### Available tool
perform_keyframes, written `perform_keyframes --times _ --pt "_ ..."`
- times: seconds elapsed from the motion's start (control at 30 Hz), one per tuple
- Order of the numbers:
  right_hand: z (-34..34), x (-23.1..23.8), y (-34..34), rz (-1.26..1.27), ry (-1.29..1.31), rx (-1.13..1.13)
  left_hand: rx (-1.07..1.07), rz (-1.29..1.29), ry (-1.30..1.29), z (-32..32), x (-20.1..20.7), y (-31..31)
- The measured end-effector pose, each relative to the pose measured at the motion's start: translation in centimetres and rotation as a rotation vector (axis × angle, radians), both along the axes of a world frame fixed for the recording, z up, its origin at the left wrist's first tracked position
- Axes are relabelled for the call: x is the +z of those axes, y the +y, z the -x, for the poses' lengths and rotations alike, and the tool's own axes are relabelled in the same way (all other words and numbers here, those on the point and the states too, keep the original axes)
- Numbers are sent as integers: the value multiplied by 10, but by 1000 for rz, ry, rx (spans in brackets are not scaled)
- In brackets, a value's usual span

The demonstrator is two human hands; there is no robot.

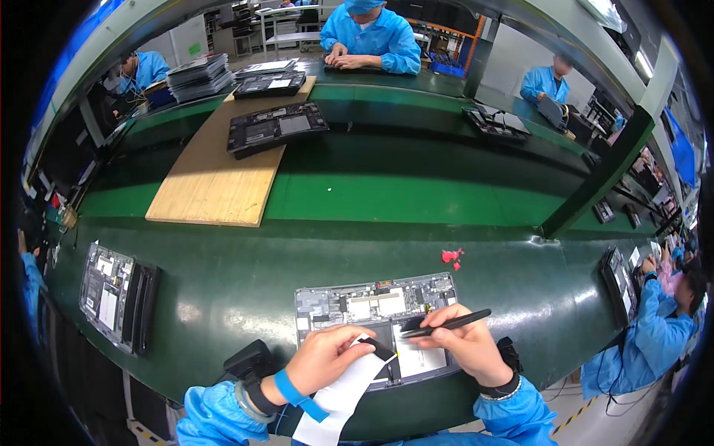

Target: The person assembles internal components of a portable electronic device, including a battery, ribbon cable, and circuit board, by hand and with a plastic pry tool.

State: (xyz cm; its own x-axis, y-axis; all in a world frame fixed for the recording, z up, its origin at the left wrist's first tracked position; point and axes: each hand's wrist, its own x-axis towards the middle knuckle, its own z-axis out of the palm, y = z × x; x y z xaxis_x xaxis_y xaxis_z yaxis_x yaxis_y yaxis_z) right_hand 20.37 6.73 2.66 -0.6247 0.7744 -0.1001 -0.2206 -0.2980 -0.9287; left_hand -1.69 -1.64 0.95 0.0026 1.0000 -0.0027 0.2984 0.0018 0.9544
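Observation:
My left hand (321, 360) is closed on a white backing strip (343, 394) with a black rectangular piece at its upper end, pinched between thumb and fingers. In my right hand (465, 348) is a slim black tool that looks like tweezers (467, 319), its tip toward the left. Both hands are over an opened laptop base (372, 302), which lies flat at the near edge of the bench with its circuit board and battery area exposed. My hands and the strip hide part of its lower half.
Stacked opened laptop bases (111, 297) stand at the left, another stack (619, 286) at the right. Small red scraps (451, 257) lie beyond my right hand. A wooden board (216, 175) carries another laptop base (277, 128). A metal post (595, 178) rises at right. Co-workers in blue sit around.

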Motion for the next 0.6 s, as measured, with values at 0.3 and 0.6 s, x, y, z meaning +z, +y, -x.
perform_keyframes --times 0.3,0.6 --pt "16 -13 -11 -197 -97 -14 -7 21 115 -7 -3 6" --pt "22 -12 -13 -148 -183 -28 -17 33 147 -8 2 6"
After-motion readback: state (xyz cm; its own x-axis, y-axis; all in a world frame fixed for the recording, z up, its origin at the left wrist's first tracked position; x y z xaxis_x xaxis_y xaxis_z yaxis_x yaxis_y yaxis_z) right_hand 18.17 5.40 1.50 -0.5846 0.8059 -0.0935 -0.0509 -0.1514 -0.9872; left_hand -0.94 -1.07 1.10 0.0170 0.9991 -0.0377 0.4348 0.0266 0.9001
